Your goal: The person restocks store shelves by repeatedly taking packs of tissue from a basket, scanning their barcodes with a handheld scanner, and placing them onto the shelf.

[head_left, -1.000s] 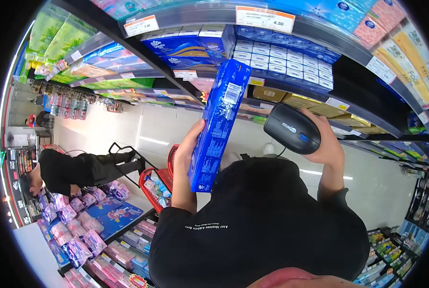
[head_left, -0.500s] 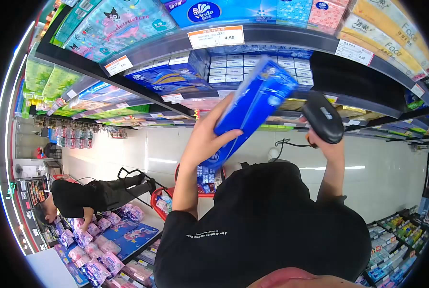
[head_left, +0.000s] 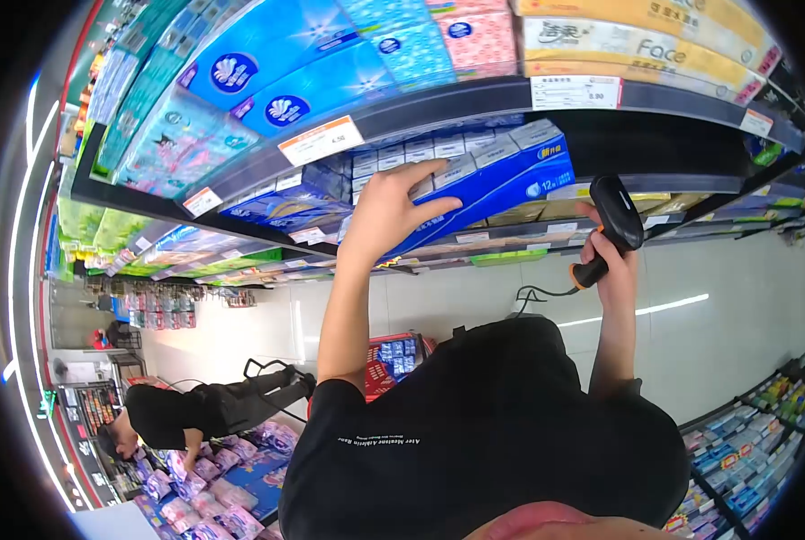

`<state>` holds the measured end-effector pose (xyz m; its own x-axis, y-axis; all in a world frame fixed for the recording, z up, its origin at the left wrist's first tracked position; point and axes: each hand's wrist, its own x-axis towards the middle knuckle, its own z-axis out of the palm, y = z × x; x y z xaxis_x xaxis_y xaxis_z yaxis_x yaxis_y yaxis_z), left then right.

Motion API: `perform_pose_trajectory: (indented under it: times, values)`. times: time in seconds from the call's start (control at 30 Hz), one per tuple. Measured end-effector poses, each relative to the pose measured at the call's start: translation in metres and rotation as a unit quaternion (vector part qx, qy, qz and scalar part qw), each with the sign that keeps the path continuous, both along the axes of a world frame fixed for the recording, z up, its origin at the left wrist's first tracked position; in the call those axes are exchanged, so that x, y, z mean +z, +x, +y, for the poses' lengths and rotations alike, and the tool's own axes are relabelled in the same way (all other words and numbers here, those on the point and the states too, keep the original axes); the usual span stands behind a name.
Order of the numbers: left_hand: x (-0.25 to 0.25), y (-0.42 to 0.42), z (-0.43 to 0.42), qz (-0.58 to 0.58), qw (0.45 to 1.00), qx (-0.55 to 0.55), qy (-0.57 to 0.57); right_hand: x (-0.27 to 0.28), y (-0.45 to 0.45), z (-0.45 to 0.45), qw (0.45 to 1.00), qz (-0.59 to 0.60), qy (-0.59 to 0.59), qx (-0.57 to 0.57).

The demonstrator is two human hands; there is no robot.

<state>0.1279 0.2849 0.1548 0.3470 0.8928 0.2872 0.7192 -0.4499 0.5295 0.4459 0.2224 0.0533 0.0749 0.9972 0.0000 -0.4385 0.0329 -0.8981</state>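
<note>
A long blue pack of pocket tissues (head_left: 501, 191) lies tilted at the front of a shelf, against other white-ended tissue packs. My left hand (head_left: 392, 209) grips its left part, fingers over the top and thumb on the blue front face. My right hand (head_left: 611, 265) is wrapped round the handle of a black barcode scanner (head_left: 617, 216) with orange trim, held to the right of the pack. A dark cable (head_left: 547, 291) runs from the handle's lower end.
Price tags (head_left: 321, 139) line the shelf edge above, below large tissue packs (head_left: 285, 103). A red basket (head_left: 380, 382) with blue packs stands on the floor behind my left arm. At lower left, another person (head_left: 177, 414) bends over pink and purple packs (head_left: 231, 490).
My left hand has moved the tissue pack from in front of the shelf onto its front, turning it more level. The scanner has tilted more upright, showing its handle.
</note>
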Motion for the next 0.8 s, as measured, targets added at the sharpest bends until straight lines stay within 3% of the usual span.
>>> perform_pose_trajectory:
  times: [0.07,0.13,0.2,0.27,0.3,0.33,0.37,0.4,0.47,0.53,0.6,0.7,0.8]
  values:
    - [-0.006,0.005,0.004,-0.025,0.998,-0.006,-0.061,-0.011,0.003,0.003,1.0,0.016,-0.004,0.003]
    - [-0.016,0.011,0.005,-0.144,0.967,-0.065,-0.198,-0.018,0.004,0.006,1.0,0.029,-0.004,0.01]
    - [-0.019,0.014,0.001,-0.145,0.955,-0.059,-0.252,-0.025,0.002,0.01,0.997,0.062,0.041,0.037]
    - [-0.02,0.017,-0.005,-0.089,0.982,-0.068,-0.153,-0.024,-0.001,0.013,0.996,0.071,0.048,0.037]
    - [-0.003,0.021,-0.012,0.024,0.989,-0.039,-0.141,-0.025,-0.001,0.015,0.997,0.07,0.022,0.031]
    - [-0.001,0.021,-0.016,0.023,0.99,-0.034,-0.138,-0.025,0.0,0.018,0.997,0.068,-0.002,0.024]
    - [0.0,0.023,-0.02,0.037,0.997,-0.037,-0.056,-0.028,0.001,0.021,0.999,0.023,-0.028,-0.003]
    - [0.0,0.024,-0.023,0.051,0.998,-0.038,0.026,-0.028,0.001,0.023,0.999,0.022,-0.024,0.005]
    - [0.001,0.024,-0.023,0.037,0.998,-0.021,0.049,-0.024,0.0,0.027,0.998,-0.052,-0.003,-0.025]
    - [-0.003,0.019,-0.013,0.095,0.978,-0.025,0.181,-0.011,-0.003,0.032,0.988,-0.151,0.025,-0.018]
    - [-0.012,0.014,-0.004,0.097,0.978,-0.001,0.184,-0.01,0.0,0.043,0.977,-0.214,0.012,0.007]
    - [-0.028,0.004,0.016,0.153,0.967,0.057,0.196,-0.026,-0.011,0.064,0.985,-0.169,-0.01,-0.018]
    - [-0.055,-0.006,0.04,0.122,0.945,0.086,0.29,0.008,-0.028,0.063,0.994,-0.092,0.05,0.011]
